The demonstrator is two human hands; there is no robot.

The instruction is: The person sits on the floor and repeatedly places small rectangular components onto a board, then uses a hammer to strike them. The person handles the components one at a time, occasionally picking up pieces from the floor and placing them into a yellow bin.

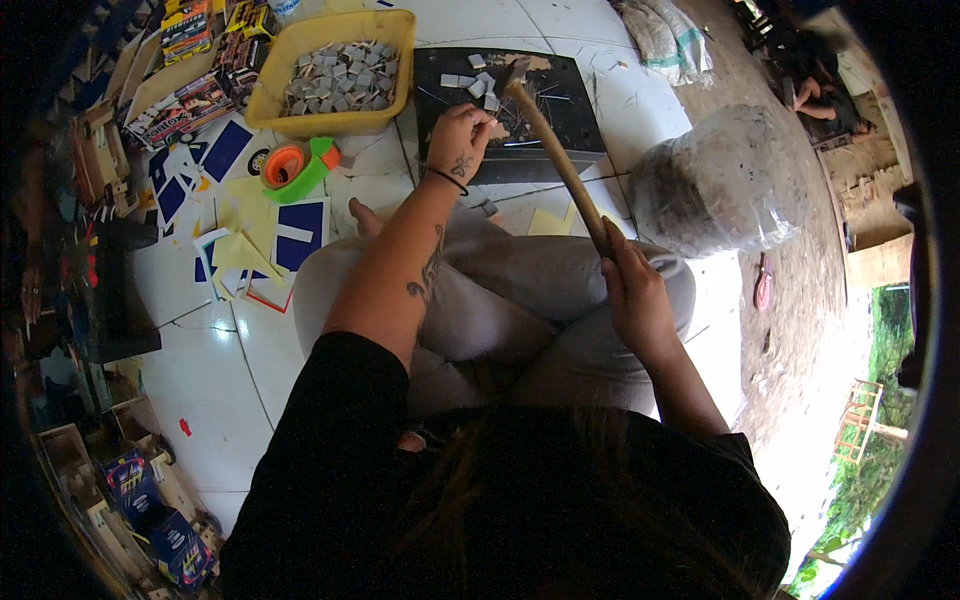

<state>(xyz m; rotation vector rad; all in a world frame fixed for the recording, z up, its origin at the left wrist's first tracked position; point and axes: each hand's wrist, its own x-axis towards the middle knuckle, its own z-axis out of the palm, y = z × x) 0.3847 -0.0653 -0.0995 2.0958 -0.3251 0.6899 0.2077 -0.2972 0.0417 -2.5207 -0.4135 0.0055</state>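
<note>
My right hand is closed round the lower end of a hammer's wooden handle. The hammer's metal head is over a low black block with a worn top. At the block's left front edge, my left hand has its fingers pinched together; anything between them is too small to make out. Just beyond those fingertips lie several small grey square pieces. Thin nails are scattered over the block's top, around and beneath the hammer.
A yellow tub full of grey pieces stands left of the block. Nearer are a green tape dispenser, an orange roll and paper scraps. A plastic-wrapped bundle sits right. Another person is at far right.
</note>
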